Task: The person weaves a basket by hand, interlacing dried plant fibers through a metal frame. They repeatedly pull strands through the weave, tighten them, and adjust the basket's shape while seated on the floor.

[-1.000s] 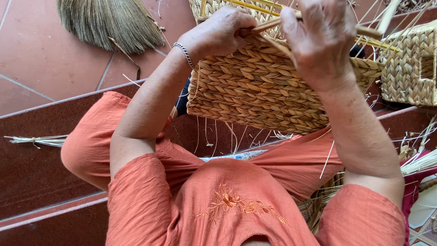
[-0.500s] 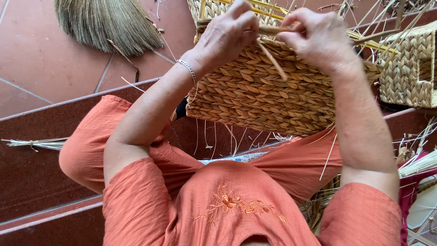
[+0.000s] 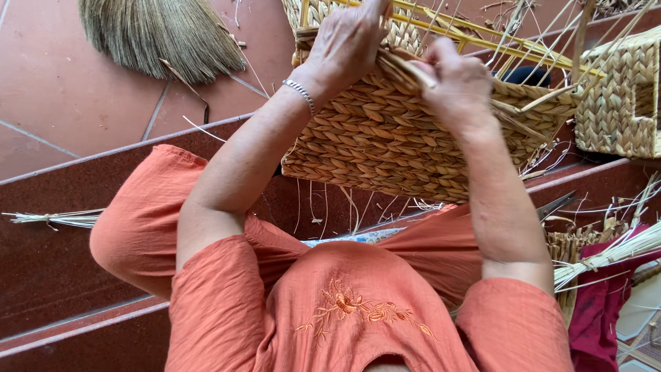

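A half-woven straw basket [image 3: 392, 148] on a yellow wire frame [image 3: 482, 34] rests on my lap, its rim away from me. My left hand [image 3: 348, 41], a silver bracelet at its wrist, grips the basket's top edge with curled fingers. My right hand [image 3: 458, 83] pinches a flat straw strand [image 3: 406, 72] that runs along the rim between the two hands. Loose strand ends stick out of the basket's right side.
A grass broom head [image 3: 162, 34] lies on the red tile floor at the upper left. A finished woven box [image 3: 620, 96] stands at the right. Bundles of straw [image 3: 606, 255] lie by my right knee, another small bundle [image 3: 55, 218] on the step at left. Scissors [image 3: 558, 204] poke out beside my right arm.
Both hands have shifted along the basket's rim. The right hand has drawn the strand down and to the right, and it now lies flat along the edge.
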